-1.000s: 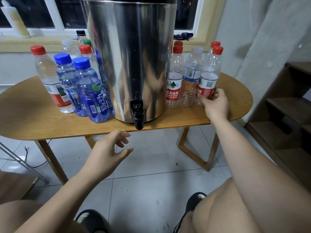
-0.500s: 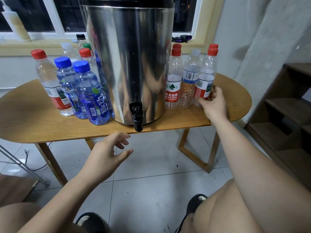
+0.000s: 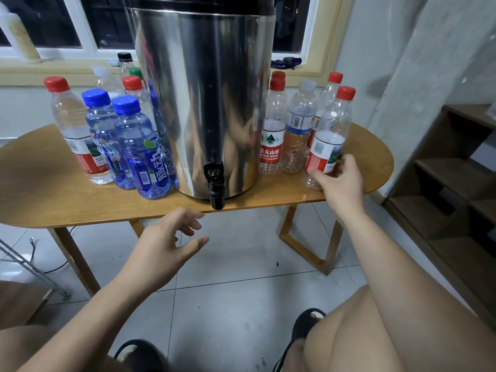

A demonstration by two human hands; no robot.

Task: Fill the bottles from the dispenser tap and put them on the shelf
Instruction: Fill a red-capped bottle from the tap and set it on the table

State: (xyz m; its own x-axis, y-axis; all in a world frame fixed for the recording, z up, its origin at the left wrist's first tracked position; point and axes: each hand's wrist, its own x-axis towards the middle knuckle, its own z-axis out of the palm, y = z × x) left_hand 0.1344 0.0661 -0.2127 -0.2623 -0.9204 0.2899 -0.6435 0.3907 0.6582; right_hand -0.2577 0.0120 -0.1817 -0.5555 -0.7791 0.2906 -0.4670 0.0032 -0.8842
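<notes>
Your right hand (image 3: 339, 183) grips the empty-looking red-capped bottle (image 3: 328, 140) at the table's (image 3: 40, 189) right end. Your left hand (image 3: 166, 245) hangs spread, holding nothing, below the tap (image 3: 216, 191). Swing carelessly and you topple the light neighbouring bottles (image 3: 298, 135).

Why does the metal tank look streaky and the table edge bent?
Head view: the steel dispenser mirrors its surroundings, hence streaks; the wide-angle lens bows the table edge; windows are dark, so lighting is indoor; the right hand grips a sharp red-capped bottle.
</notes>
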